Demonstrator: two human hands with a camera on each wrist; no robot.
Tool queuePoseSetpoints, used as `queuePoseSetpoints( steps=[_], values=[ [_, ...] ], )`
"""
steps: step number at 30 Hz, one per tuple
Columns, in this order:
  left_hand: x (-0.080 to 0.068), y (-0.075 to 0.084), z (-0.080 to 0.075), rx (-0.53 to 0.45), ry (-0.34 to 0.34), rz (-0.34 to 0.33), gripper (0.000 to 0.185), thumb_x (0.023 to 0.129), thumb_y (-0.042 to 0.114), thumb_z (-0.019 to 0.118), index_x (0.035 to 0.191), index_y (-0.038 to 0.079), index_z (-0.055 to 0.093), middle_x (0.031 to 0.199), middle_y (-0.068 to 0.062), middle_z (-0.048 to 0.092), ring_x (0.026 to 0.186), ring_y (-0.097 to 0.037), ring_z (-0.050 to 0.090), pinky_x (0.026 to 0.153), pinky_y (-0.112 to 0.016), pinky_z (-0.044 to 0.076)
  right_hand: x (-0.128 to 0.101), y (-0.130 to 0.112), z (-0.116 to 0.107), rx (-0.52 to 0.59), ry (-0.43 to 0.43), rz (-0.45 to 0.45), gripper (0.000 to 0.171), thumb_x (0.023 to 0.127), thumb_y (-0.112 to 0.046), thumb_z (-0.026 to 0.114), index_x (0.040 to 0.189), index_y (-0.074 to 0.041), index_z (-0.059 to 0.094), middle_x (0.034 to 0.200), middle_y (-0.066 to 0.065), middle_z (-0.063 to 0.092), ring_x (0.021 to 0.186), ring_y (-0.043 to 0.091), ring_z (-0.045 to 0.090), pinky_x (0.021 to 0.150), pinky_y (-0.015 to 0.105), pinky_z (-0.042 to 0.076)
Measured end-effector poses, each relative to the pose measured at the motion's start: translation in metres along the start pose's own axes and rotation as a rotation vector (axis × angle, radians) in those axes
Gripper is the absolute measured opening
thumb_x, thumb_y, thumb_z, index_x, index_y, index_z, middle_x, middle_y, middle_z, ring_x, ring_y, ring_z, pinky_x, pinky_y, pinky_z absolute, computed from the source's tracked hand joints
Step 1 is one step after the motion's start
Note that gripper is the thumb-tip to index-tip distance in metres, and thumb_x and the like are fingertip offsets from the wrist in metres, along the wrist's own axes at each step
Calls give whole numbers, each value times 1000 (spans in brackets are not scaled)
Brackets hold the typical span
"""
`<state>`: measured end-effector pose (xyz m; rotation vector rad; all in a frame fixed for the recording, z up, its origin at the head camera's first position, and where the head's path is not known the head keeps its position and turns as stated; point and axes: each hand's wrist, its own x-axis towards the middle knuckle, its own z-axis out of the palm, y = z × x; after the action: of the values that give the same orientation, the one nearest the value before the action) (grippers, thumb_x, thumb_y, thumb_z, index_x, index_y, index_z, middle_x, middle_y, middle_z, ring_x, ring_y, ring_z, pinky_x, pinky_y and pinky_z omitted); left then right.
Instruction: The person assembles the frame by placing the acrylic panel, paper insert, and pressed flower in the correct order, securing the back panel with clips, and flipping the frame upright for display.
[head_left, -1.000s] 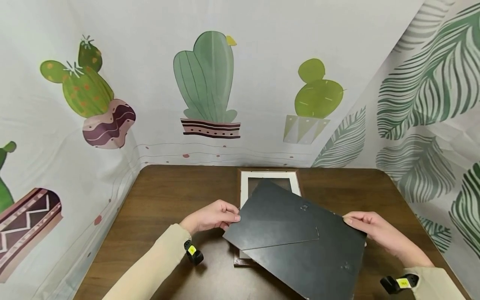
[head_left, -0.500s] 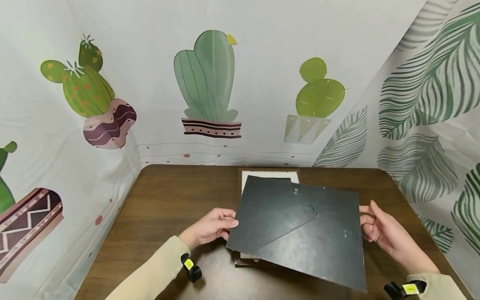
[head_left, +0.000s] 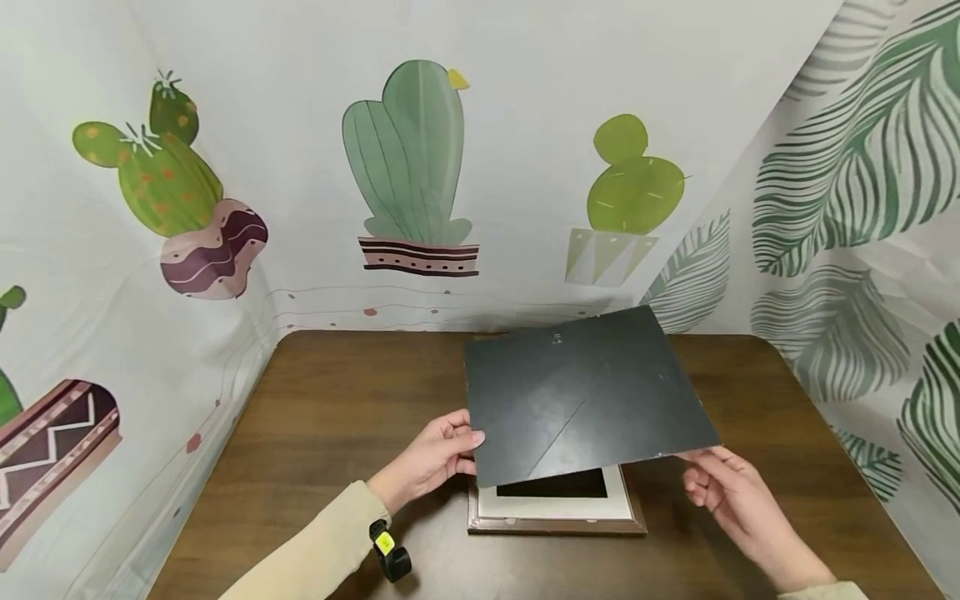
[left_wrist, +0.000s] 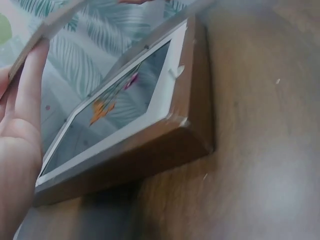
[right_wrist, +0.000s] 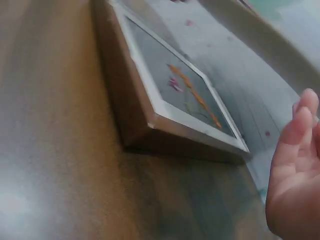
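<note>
My left hand [head_left: 435, 457] pinches the left edge of a black picture frame backing board [head_left: 570, 392], thumb on top and fingers beneath. The board is held tilted above a brown wooden picture frame [head_left: 558, 527] that lies on the table, hiding most of it. At the board's near right corner is my right hand [head_left: 738, 508], its extended fingertips at the board's underside. In the left wrist view, orange and pink flowers [left_wrist: 102, 107] show in the frame's glossy opening, inside a white mat [left_wrist: 162, 102]. A small tab [left_wrist: 177, 71] stands up from the frame's inner edge.
The brown wooden table [head_left: 337, 392] spreads on both sides of the frame. Behind it hangs a white cloth [head_left: 525, 167] printed with cacti and leaves. A black wristband camera [head_left: 390, 554] sits on the left wrist.
The backing board has turned counterclockwise and moved up over the frame, uncovering the frame's near edge. My right hand has shifted from its right edge to its near right corner; my left keeps its grip.
</note>
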<state>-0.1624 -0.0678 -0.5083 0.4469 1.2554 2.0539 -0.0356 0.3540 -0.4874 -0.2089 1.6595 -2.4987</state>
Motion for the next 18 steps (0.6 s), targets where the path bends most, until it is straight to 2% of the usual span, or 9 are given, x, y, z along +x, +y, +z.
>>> queuePoseSetpoints(
  steps=[3, 5, 6, 8, 12, 15, 18],
  values=[
    [1, -3, 7, -40, 17, 6, 27, 104, -10, 48, 95, 15, 44, 82, 4, 55, 71, -5, 60, 69, -25, 63, 5, 4, 15, -150, -56, -48, 40, 111, 5, 32, 135, -1, 64, 125, 2, 73, 108, 11, 70, 82, 24, 60],
    [3, -5, 10, -70, 26, 1, 27, 103, -11, 49, 98, 15, 44, 86, 2, 58, 72, -6, 61, 70, -25, 63, 9, 6, 24, -237, -58, -86, 37, 110, 7, 35, 138, 2, 59, 133, 2, 70, 120, 13, 68, 91, 27, 60],
    [3, -6, 11, -77, 24, 3, 27, 103, -12, 49, 98, 15, 43, 86, 2, 58, 72, -6, 61, 70, -25, 63, 11, 7, 29, -261, -39, -94, 34, 110, 6, 37, 136, 4, 58, 132, 2, 70, 122, 14, 67, 94, 29, 59],
    [2, -10, 13, -88, 16, -2, 27, 103, -12, 49, 99, 14, 44, 85, 3, 59, 71, -6, 60, 71, -26, 63, 15, 9, 38, -245, 29, -101, 25, 110, 5, 41, 122, 5, 63, 123, 1, 72, 118, 15, 69, 94, 30, 60],
    [-1, -18, 21, -71, -27, -16, 28, 102, -12, 51, 110, 15, 48, 84, 5, 60, 76, -5, 61, 77, -30, 65, 22, 13, 52, -172, 235, -75, 23, 110, -3, 49, 93, -5, 63, 101, -3, 69, 99, 11, 73, 87, 28, 62],
    [-2, -22, 28, -39, -39, -46, 34, 102, -11, 54, 124, 13, 44, 82, 6, 55, 79, -5, 63, 84, -34, 64, 26, 16, 57, -78, 333, -89, 28, 109, -4, 50, 85, -10, 61, 91, -3, 69, 85, 9, 72, 82, 26, 62],
    [-5, -22, 31, -10, -52, -79, 47, 100, -10, 58, 138, 11, 40, 94, 5, 63, 91, -8, 68, 92, -39, 62, 28, 17, 58, 12, 358, -111, 32, 109, -2, 49, 81, -10, 62, 85, -1, 70, 79, 9, 71, 80, 25, 63]
  ],
)
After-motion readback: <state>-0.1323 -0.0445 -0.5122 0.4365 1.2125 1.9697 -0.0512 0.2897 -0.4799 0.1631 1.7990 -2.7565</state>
